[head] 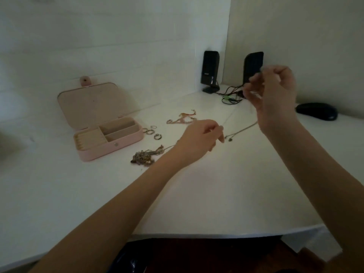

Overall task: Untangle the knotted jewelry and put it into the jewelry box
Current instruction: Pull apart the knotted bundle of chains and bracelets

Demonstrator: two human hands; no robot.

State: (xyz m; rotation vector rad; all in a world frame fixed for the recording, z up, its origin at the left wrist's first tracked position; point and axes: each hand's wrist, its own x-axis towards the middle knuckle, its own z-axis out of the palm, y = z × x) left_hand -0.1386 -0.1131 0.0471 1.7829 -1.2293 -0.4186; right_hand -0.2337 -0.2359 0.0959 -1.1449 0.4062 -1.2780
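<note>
Pinching a thin chain (228, 117) between them, both hands hang above the white counter (197, 194). The left hand (199, 138) has its fingers (220, 133) curled in, thumb and forefinger closed on the lower end of the chain. The right hand (273, 95) is raised higher and farther back, its fingers curled and its fingertips closed on what looks like the upper end; motion blur hides exactly how they grip. The chain runs taut and slanted from one hand to the other.

Just right of the left fingers, a second fine chain with small pendants (240, 132) lies on the counter. Left of and nearer than those fingers sits a knotted heap of jewelry (146, 156), touching the counter. Beyond the heap are several rings (151, 132), and behind the left fingers lies a pinkish tangled piece (182, 118). Well to the left of both hands stands the pink jewelry box (106, 133), lid open and leaning back, its compartments showing.

Behind the right fingers stand two black speakers (210, 69) with cables; to their right lies a black mouse (317, 111).
</note>
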